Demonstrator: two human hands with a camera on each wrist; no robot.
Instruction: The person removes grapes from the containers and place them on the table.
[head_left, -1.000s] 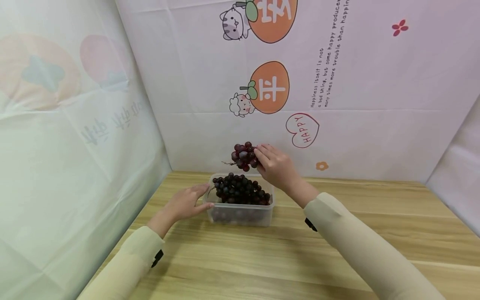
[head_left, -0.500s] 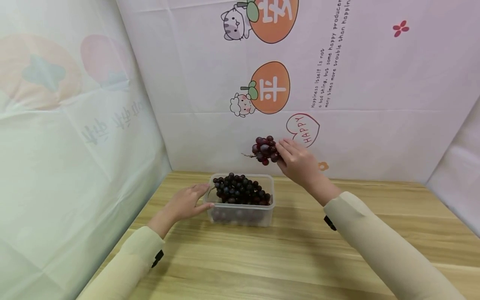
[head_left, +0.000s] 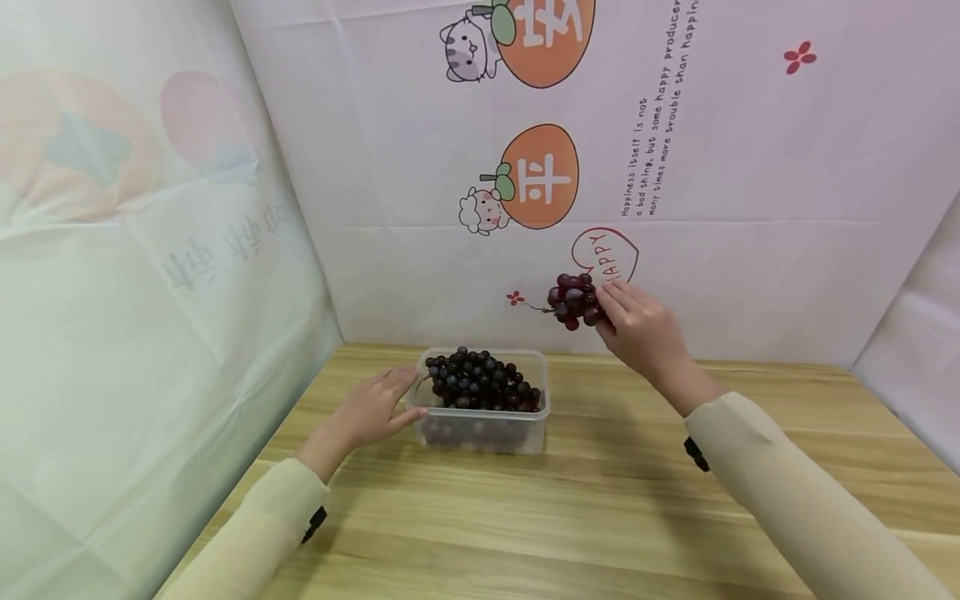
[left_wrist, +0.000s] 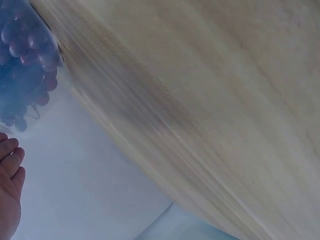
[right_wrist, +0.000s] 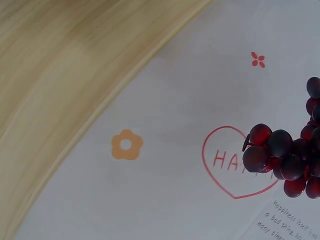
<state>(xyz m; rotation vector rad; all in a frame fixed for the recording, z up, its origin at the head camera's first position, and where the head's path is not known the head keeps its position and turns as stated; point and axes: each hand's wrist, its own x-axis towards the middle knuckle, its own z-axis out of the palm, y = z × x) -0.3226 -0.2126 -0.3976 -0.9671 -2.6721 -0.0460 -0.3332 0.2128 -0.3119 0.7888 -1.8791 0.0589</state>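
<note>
- Grapes, a dark heap (head_left: 480, 379) in a tub and a small bunch (head_left: 573, 300) in mid-air, lie beyond a person's cream sleeves (head_left: 795, 492), smooth cloth with a small black piece near each cuff.
- Wooden tabletop (head_left: 480, 517), pale and streaked with lengthwise grain, spreads before the tub and out to its right, giving level room on both those sides.
- Left hand (head_left: 375, 404) rests at the tub's left end, fingers extended and uncurled along the rim, thumb laid out toward the near corner.
- Clear plastic tub (head_left: 487, 413), rectangular with rounded corners and a lipped rim, stands upright near the table's back edge. Its hazy front wall shows round fruit through it; the heap rises above the near rim, thickest toward the left and middle, with some open space at the right rear corner.
- Right hand (head_left: 641, 325) grips the small bunch by its right side, raised above and to the right of the tub, well apart from it. Glossy, rounded berries cluster tightly; a thin, wiry stem (head_left: 534, 308) juts left.
- Backdrop cloth (head_left: 750, 167), white and faintly creased, meets the table's far edge, printed with orange fruit and a red heart outline (head_left: 606, 246). How near the bunch hangs to it cannot be told.
</note>
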